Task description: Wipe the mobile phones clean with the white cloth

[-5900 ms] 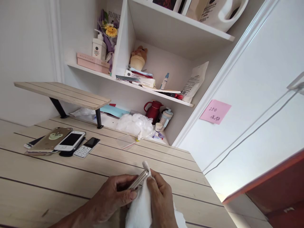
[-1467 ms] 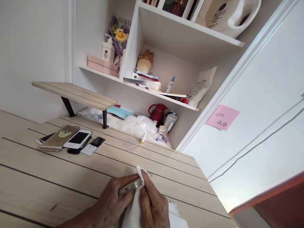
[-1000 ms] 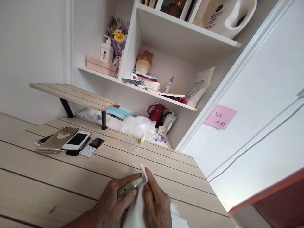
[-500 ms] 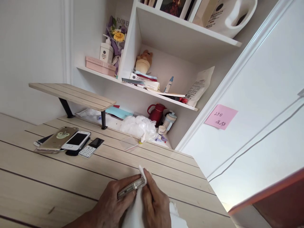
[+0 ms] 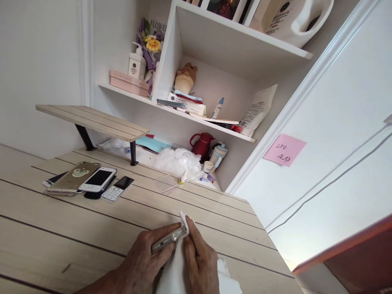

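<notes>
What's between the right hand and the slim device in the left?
White cloth or tissue, against the end of the device; the head view shows it.

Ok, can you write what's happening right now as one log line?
Left hand: grips phone-like device | Right hand: pinches white cloth over device's end | Wooden table: phones grouped farther off, leftward
</notes>
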Demonstrator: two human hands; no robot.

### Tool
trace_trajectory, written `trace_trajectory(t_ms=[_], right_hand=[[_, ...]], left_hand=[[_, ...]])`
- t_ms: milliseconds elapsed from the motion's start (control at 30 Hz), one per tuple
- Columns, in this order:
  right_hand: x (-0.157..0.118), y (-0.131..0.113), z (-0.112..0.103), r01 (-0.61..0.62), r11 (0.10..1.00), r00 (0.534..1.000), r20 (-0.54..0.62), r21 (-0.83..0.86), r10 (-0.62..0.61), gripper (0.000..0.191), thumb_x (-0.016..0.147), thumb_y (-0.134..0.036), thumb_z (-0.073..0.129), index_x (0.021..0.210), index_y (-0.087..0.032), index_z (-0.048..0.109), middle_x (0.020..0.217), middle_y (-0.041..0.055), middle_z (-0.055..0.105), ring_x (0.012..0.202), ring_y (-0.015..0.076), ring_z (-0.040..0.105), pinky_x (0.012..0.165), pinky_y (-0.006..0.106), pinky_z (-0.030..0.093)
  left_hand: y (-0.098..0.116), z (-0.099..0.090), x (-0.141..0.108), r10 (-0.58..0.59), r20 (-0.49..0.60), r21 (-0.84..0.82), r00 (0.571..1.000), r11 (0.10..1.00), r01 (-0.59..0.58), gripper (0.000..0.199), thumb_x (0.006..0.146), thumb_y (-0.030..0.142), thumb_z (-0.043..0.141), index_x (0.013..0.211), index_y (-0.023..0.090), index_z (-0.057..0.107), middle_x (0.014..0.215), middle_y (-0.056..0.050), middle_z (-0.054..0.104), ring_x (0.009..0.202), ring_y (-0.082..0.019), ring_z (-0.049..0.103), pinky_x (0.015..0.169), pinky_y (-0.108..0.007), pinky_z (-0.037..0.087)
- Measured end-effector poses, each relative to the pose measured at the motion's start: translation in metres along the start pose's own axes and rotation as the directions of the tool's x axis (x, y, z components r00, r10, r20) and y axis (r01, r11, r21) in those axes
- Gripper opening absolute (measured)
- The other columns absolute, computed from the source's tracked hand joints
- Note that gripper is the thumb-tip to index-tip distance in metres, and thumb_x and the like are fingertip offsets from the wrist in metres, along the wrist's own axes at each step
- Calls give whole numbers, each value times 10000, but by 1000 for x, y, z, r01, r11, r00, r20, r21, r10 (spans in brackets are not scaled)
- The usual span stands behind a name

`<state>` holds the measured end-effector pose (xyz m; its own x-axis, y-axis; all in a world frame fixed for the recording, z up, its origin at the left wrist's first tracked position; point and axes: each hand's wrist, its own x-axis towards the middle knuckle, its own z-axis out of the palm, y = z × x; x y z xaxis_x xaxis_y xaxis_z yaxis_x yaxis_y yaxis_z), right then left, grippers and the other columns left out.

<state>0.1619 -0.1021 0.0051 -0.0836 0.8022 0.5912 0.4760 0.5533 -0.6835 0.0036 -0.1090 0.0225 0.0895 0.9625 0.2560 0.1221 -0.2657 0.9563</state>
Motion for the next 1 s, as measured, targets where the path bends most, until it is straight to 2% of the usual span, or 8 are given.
trace_trajectory(t_ms=[133, 200, 367, 567, 667, 767, 900, 1000], right_hand=[[-8, -8, 4, 175, 984, 984, -18, -37, -176, 400, 1041, -268, 492, 1417, -293, 629, 1199, 37, 778, 981, 194, 789, 862, 226, 626], [-11, -10, 6, 206, 978, 978, -35, -34, -207, 406, 1040, -256, 496, 1423, -299, 624, 1228, 41, 766, 1016, 201, 782, 901, 235, 618], [-5, -3, 3, 124, 992, 992, -24, -8, -124, 395, 1055, -334, 471, 1391, -237, 654, 1222, 73, 768, 1043, 206, 775, 911, 231, 607], [-15, -4, -1, 289, 944, 957, 40, -159, -286, 438, 1024, -230, 479, 1432, -308, 617, 886, 77, 801, 688, 197, 772, 684, 270, 636], [-12, -3, -2, 216, 974, 976, 51, -64, -213, 425, 1022, -255, 499, 1428, -280, 622, 1044, 83, 799, 825, 198, 787, 749, 257, 635], [-2, 3, -5, 100, 995, 995, 25, -7, -100, 402, 1034, -296, 490, 1404, -253, 641, 1262, 61, 748, 1092, 195, 751, 924, 238, 594], [10, 11, -10, -71, 997, 997, 6, -5, 71, 412, 1045, -355, 472, 1383, -211, 659, 1171, 37, 787, 1027, 175, 777, 851, 189, 603], [6, 8, -8, -37, 999, 999, -18, -1, 37, 407, 1041, -370, 481, 1362, -218, 679, 1184, 38, 784, 1041, 183, 775, 860, 183, 598]], left_hand=[[-1, 1, -1, -75, 107, -53, 992, 995, 81, 268, 902, 168, 551, 1010, 218, 791, 770, 26, 751, 728, -166, 694, 641, -182, 539], [-2, 1, -2, -82, 117, -52, 990, 995, 89, 264, 906, 165, 545, 988, 210, 792, 740, 29, 739, 685, -160, 668, 576, -180, 503], [-4, 1, -2, 25, 13, -24, 1000, 999, -25, 262, 881, 193, 612, 1057, 268, 792, 877, 15, 789, 796, -172, 700, 794, -196, 553], [-7, 2, -4, -52, 88, -22, 995, 998, 54, 250, 902, 152, 558, 974, 190, 794, 757, 17, 744, 716, -163, 682, 613, -182, 510], [-8, 1, -5, -17, 56, 11, 998, 1000, 16, 265, 892, 169, 586, 1040, 221, 799, 786, 15, 773, 723, -169, 704, 663, -188, 552], [-9, 0, -5, 18, 1, 37, 1000, 999, -18, 314, 888, 205, 624, 1148, 272, 786, 1008, -4, 823, 919, -198, 758, 864, -208, 588], [-6, 1, -4, 18, -41, 40, 999, 999, -17, 340, 891, 248, 666, 1214, 273, 770, 1210, -23, 791, 1131, -220, 731, 1020, -247, 557], [-2, 2, -4, 92, -79, 22, 993, 996, -91, 343, 868, 185, 665, 1173, 285, 787, 1166, -8, 806, 1065, -210, 752, 969, -226, 578]])
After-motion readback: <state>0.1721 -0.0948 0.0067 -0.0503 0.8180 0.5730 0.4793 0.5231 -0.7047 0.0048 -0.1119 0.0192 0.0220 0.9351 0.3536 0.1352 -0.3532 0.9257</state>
